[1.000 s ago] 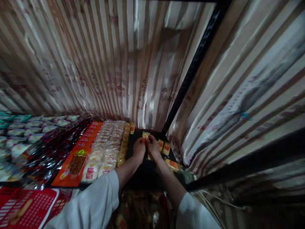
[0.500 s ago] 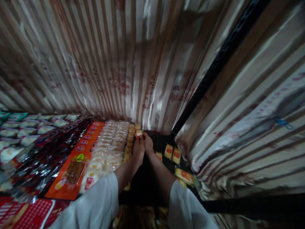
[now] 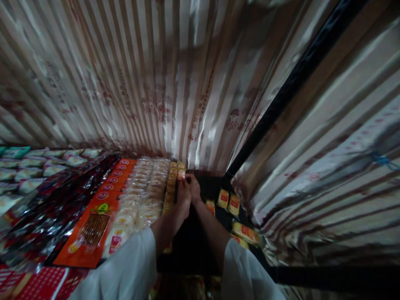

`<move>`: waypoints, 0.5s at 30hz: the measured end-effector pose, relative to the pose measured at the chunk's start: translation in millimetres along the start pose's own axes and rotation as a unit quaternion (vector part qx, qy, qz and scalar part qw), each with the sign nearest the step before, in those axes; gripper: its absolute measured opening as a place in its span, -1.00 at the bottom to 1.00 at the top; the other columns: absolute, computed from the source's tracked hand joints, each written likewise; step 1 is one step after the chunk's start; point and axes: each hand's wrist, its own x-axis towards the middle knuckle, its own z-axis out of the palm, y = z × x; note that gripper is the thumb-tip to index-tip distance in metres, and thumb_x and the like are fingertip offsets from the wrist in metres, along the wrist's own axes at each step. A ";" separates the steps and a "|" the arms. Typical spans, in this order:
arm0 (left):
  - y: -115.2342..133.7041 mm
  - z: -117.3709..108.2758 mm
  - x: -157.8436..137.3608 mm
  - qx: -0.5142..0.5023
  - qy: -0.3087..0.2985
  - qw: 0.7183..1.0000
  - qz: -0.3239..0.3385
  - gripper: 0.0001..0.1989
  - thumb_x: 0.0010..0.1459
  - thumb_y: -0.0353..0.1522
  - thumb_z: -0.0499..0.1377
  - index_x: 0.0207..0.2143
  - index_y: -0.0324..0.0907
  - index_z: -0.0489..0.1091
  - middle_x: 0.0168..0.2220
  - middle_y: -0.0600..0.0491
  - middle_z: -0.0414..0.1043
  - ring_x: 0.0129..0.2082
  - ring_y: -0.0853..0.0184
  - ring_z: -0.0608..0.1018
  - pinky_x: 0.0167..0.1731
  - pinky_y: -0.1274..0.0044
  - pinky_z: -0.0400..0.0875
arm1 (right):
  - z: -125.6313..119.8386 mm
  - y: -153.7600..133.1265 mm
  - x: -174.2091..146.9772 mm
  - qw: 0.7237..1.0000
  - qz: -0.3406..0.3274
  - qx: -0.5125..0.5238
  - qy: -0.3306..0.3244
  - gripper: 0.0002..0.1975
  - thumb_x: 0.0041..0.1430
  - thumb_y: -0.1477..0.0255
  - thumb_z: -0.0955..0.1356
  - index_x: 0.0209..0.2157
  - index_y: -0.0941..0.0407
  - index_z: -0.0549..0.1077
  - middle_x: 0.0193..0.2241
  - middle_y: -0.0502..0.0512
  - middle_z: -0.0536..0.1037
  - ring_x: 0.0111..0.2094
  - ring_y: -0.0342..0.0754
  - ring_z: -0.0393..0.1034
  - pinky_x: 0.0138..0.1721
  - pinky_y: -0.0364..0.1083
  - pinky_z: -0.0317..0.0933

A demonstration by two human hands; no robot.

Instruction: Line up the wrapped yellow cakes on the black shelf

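Note:
My left hand (image 3: pixel 183 195) is closed, its fingers pinching the lower edge of a small yellow wrapped snack pack (image 3: pixel 181 173) with a red and white label. Close against it, my right hand (image 3: pixel 194 188) has curled fingers at the pack's right side, where the grip is partly hidden. The pack stands at the back of the black shelf (image 3: pixel 187 250), beside a column of similar yellow packs (image 3: pixel 169 189). Left of that column are rows of clear-wrapped white packs (image 3: pixel 142 196).
Loose yellow packs (image 3: pixel 223 198) lie on the right of the shelf, with a longer yellow pack (image 3: pixel 245 233) nearer me. Orange snack bags (image 3: pixel 93 225) and dark shiny packets (image 3: pixel 56 200) lie left. Striped sheeting (image 3: pixel 156 83) hangs behind; a black post (image 3: pixel 281 91) rises right.
The view has shifted slightly. Both hands stay together at the back of the shelf, and the snack pack in them now sits more upright against the row.

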 end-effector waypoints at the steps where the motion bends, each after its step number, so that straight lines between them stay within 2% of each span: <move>1: 2.1 -0.1 -0.8 -0.001 0.002 1.000 -0.010 -0.64 0.28 -0.36 -0.08 0.09 -0.19 0.25 0.21 -0.13 0.22 0.20 0.32 0.30 0.15 0.53 0.16 | -0.2 -0.3 -1.0 1.000 0.009 0.005 -0.005 -0.84 0.03 0.40 0.27 -0.33 0.08 0.43 -0.42 -0.01 0.52 -0.37 -0.08 0.40 -0.29 -0.12 0.26; 6: 6.6 0.5 -3.0 0.001 -0.005 1.000 -0.026 -0.65 0.29 -0.37 -0.11 0.08 -0.17 0.26 0.17 -0.07 0.29 0.18 0.36 0.32 0.16 0.57 0.14 | 0.6 0.2 -1.5 0.999 -0.001 0.032 -0.001 -0.91 0.02 0.37 0.27 -0.41 0.07 0.37 -0.45 -0.02 0.49 -0.37 -0.07 0.39 -0.28 -0.11 0.25; 11: -4.6 -0.8 2.4 -0.027 -0.003 1.000 -0.015 -0.62 0.30 -0.34 -0.09 0.13 -0.14 0.21 0.25 -0.03 0.18 0.25 0.36 0.22 0.19 0.53 0.11 | 3.1 4.1 1.1 1.000 -0.002 0.018 -0.012 -0.91 0.03 0.37 0.29 -0.39 0.07 0.38 -0.43 0.00 0.49 -0.37 -0.06 0.39 -0.28 -0.10 0.25; 15: -7.5 -2.4 5.2 -0.024 0.014 1.000 -0.003 -0.67 0.27 -0.35 -0.03 0.05 -0.19 0.31 0.16 -0.09 0.31 0.19 0.30 0.31 0.15 0.50 0.21 | 2.6 1.3 -2.6 1.000 -0.010 0.014 0.001 -0.86 0.03 0.43 0.29 -0.32 0.11 0.42 -0.35 0.07 0.51 -0.29 -0.05 0.40 -0.20 -0.08 0.28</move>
